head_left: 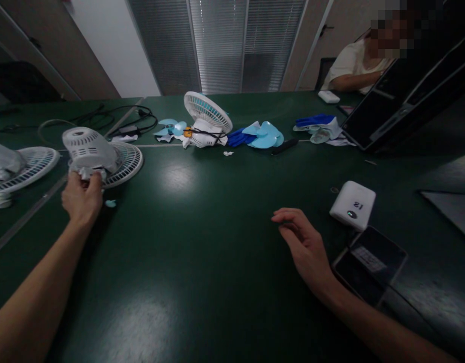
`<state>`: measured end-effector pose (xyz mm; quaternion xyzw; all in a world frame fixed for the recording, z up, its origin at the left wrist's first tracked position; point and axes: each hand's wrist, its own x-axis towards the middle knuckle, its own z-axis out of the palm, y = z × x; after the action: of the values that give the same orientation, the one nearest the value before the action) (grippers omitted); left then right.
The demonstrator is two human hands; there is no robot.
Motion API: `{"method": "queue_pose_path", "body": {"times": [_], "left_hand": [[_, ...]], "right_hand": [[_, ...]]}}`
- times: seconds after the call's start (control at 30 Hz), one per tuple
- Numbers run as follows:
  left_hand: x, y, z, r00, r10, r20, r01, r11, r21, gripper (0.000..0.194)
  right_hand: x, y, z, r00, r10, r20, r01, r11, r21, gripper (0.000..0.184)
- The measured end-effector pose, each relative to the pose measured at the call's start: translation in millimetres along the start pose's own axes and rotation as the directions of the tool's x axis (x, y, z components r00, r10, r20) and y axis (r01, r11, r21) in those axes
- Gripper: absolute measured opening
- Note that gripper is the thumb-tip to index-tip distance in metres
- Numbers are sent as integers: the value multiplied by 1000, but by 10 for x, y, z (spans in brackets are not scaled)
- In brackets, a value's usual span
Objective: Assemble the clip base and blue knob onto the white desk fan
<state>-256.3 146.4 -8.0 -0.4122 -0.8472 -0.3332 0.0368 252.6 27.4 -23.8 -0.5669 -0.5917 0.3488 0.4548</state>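
My left hand [82, 199] is closed on the near end of a small white fan [91, 150], where crumpled white material shows at the fingertips. The fan lies with its round grille [128, 164] down on the green table. Close to that hand is a small light-blue piece [110, 203]. Over the table at the right, my right hand [302, 242] holds nothing; its fingers are loosely bent, with a gap to the thumb. Nearest to it are a white box marked 18 [353, 204] and a dark phone-like slab [370, 264].
Another white fan [18, 164] lies at the far left. Farther back are a tilted fan [209, 118], light-blue fan blades [266, 135], blue-and-white gloves [319, 125], a black-handled tool [284, 146] and black cables [136, 118]. A person [353, 65] sits beyond a large black case [402, 91].
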Motion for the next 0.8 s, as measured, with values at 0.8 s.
{"method": "queue_pose_path", "body": {"times": [0.8], "left_hand": [[-2078,1288,-12,533,683,500,-265,695,-668,25]], "right_hand": [[-55,-95,78,958,-179,226,207,972,-111,16]]}}
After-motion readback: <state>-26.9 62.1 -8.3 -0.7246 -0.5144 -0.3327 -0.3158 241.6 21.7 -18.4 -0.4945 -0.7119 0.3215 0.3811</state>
